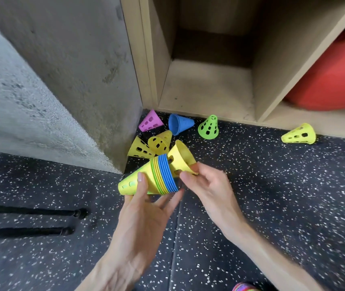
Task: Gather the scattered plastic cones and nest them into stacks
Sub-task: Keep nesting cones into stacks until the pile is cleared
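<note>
My left hand (144, 208) holds a nested stack of cones (146, 178) lying sideways, yellow outside with green, yellow and blue rims showing. My right hand (205, 185) pinches the rim of a loose yellow cone (181, 157), whose tip is at the stack's open end. On the floor behind lie a purple cone (150, 121), a blue cone (179, 123), a green cone (208, 127), two yellow cones (140, 148) (160, 141) by the wall corner, and another yellow cone (298, 134) at the right.
A concrete wall (62, 80) stands at the left and a wooden shelf unit (209, 87) behind the cones, with a red ball (331, 80) in its right bay. Black speckled rubber floor (272, 196) spreads all around. Two dark bars (30, 221) lie at the left.
</note>
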